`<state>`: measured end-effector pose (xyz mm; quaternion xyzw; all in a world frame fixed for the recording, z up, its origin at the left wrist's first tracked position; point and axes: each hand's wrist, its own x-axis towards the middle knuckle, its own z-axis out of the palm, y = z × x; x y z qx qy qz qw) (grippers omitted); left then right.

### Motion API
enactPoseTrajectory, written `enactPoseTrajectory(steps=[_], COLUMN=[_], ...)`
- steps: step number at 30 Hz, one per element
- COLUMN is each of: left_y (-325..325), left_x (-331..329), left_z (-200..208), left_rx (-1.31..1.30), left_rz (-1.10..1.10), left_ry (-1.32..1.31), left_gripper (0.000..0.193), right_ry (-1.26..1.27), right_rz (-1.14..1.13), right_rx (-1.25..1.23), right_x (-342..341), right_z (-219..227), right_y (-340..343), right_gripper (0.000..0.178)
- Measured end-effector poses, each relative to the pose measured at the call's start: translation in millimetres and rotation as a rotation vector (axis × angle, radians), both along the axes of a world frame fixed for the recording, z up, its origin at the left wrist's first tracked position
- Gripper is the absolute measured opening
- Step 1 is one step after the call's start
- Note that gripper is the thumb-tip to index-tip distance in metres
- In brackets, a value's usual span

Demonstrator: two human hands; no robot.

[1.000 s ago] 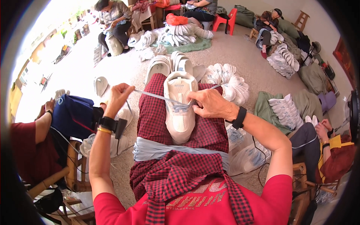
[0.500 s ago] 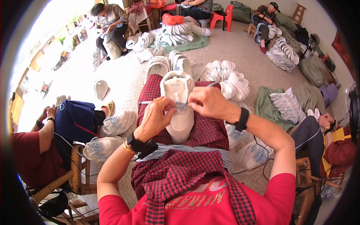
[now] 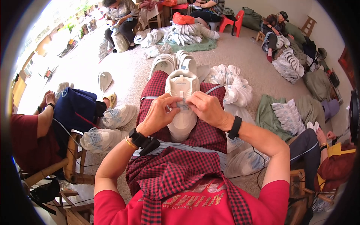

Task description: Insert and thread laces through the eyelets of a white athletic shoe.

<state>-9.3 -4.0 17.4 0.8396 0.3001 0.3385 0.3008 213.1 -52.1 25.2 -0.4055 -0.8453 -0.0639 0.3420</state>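
Note:
A white sneaker (image 3: 182, 123) lies on my lap with its toe toward me and its tongue up. Over its lacing area my left hand (image 3: 159, 113) is closed, thumb and index finger pinched at a pale grey-blue shoelace (image 3: 183, 106). My right hand (image 3: 210, 111) is closed at the other side of that lace, its fingertips almost touching the left ones. Lengths of lace run out over my checked apron (image 3: 152, 88) on both sides of the shoe. A bundle of similar laces (image 3: 193, 147) stretches across my lap. My fingers hide part of the lacing.
White shoes (image 3: 163, 63) stand just beyond my knees, and more shoes (image 3: 236, 88) are piled at my right. Two laced sneakers (image 3: 101, 139) sit at my left. Seated people work nearby on both sides and farther back. A red chair (image 3: 233, 24) stands behind.
My hands have drawn closer together over the sneaker's lacing, the right fingertips now lower on it. The whole view has shifted slightly. The sneaker stays on my lap.

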Motion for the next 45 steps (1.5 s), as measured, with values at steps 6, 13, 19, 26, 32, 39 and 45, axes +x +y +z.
enactPoseTrajectory(steps=[6,13,19,26,32,39,45], left_y=[0,3,4,4,2,4,5], left_x=[-2,-7,-4,-3,-4,-1,2], left_z=[-3,-4,-5,-5,-1,2,4], left_rx=[0.022,-0.093,-0.116,-0.217,-0.227,-0.191,-0.144], left_rz=[-0.036,-0.079,-0.102,-0.089,-0.09,-0.077,-0.115], left_ry=[-0.1,-0.135,-0.129,-0.174,-0.144,-0.08,-0.063], left_gripper=[0.067,0.073,0.076,0.081,0.082,0.081,0.08], right_ry=[-0.092,-0.16,0.086,0.059,0.132,0.121,0.067], right_rz=[-0.018,-0.097,0.021,-0.101,-0.053,0.015,-0.059], right_rx=[-0.014,-0.206,-0.626,-0.382,-0.27,-0.249,-0.435], right_x=[-4,-15,-8,8,-1,-5,-8], right_z=[5,20,27,29,9,6,24], right_y=[-1,-3,7,-12,-10,-4,-7], right_gripper=[0.014,0.016,0.016,0.025,0.025,0.017,0.022])
